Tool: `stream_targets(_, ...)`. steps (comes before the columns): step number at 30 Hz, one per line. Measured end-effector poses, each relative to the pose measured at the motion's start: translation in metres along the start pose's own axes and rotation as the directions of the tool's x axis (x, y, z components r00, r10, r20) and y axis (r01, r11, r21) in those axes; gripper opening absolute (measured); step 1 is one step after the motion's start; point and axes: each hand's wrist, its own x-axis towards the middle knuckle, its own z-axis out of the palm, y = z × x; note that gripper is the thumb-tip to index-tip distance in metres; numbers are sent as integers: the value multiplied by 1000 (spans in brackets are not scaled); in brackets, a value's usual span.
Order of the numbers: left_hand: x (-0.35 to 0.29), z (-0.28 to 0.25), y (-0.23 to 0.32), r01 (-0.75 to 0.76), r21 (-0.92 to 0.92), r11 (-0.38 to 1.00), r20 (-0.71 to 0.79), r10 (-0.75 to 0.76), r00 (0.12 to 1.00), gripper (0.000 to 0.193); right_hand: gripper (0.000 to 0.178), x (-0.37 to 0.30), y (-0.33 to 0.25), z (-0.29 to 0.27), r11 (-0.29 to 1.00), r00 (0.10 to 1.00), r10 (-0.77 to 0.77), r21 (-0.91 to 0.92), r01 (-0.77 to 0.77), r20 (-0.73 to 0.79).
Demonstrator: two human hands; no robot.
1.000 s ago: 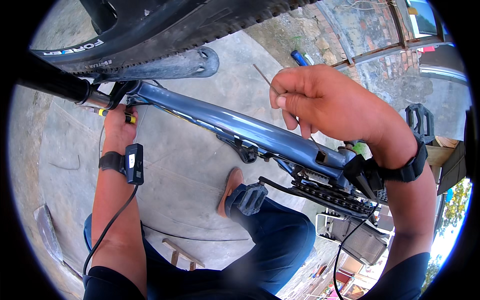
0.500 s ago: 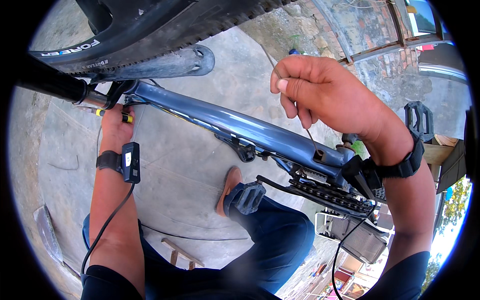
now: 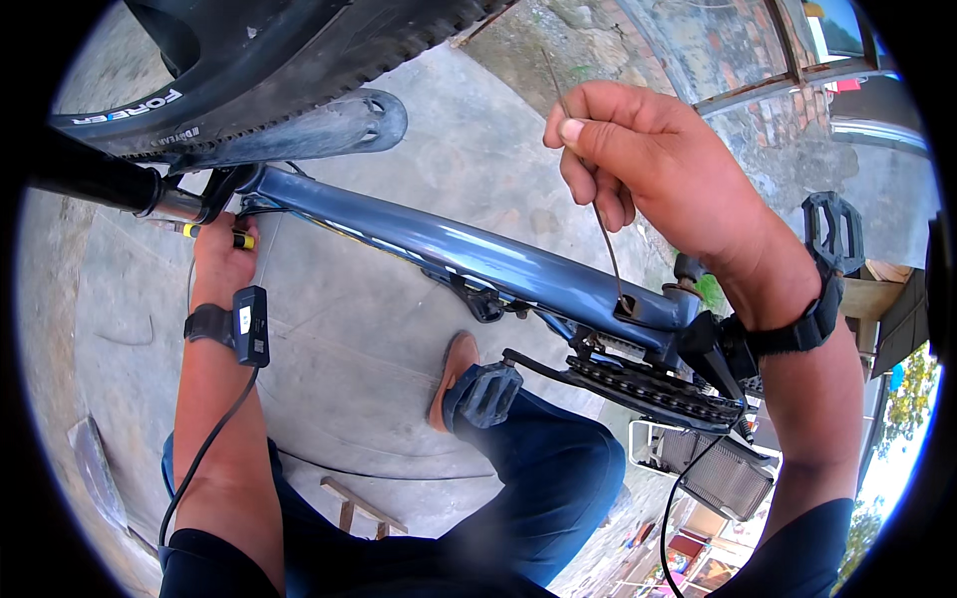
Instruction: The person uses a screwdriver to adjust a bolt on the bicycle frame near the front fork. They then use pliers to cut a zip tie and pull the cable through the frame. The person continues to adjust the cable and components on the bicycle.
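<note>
A blue-grey bicycle frame (image 3: 439, 244) slants across the view, from the fork at upper left to the crank at right. My right hand (image 3: 663, 164) is raised above it, thumb and fingers pinching a thin, dark wire (image 3: 610, 249). The wire's lower part enters a small opening (image 3: 627, 308) in the tube; its free end sticks up past my fingers. At the frame's front end, my left hand (image 3: 224, 264) is closed around a screwdriver (image 3: 242, 240) with a yellow and black handle. Thin cables run close by that hand, and its fingertips are partly hidden.
A thick tire (image 3: 299, 80) and a grey fender (image 3: 299, 135) fill the upper left. The chainring (image 3: 648, 389) and a pedal (image 3: 485, 394) hang over my bent leg. Another pedal (image 3: 832, 234) is beside my right wrist. A wooden stool (image 3: 364, 503) stands below.
My right hand has risen slightly with the wire, and a longer stretch shows between fingers and frame. My left hand keeps its grip near the fork. The whole view has shifted a little.
</note>
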Motion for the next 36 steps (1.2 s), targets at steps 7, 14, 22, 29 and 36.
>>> stream_targets(7,9,-5,3,65,-22,998,30,-65,997,16,21,-3,1,-3,999,999,-31,16,31,-12)
stream_targets(14,3,-1,5,120,-30,992,1,-120,993,22,20,-4,6,-4,996,996,-86,17,86,-16)
stream_targets(22,-34,-18,14,129,159,979,34,-136,990,19,22,-10,9,-10,991,991,-134,-16,133,-23)
stream_targets(29,-112,-38,17,-26,650,759,223,-157,962,30,22,-10,11,-9,990,989,-143,1,143,-36)
stream_targets(36,-182,-60,22,2,795,607,194,-257,947,42,21,-5,14,-9,987,989,-150,54,151,-8)
